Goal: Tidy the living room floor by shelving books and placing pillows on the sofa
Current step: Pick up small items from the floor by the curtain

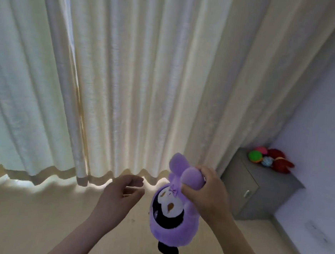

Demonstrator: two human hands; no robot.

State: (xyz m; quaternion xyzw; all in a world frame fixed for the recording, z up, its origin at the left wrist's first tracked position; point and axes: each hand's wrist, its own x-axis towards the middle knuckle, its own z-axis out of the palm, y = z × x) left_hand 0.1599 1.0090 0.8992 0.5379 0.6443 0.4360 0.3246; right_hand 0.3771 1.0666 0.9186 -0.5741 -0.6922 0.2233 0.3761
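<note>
Right hand (207, 192) grips the purple plush toy (168, 213) by its ears; the body hangs toward 7 o'clock, long axis near vertical. Left hand (121, 189), loosely spread and empty, lies at the toy's 9 o'clock, just beside it. No sofa is in view.

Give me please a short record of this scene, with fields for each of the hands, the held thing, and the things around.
right hand: grips the purple plush toy by its ears
left hand: open, holds nothing, beside the toy, not touching it
held thing: the toy hangs above the floor, face toward the camera
background: pale curtains, drawn
right side: grey cabinet in the corner, small toys on top
books, sofa: not in view
</note>
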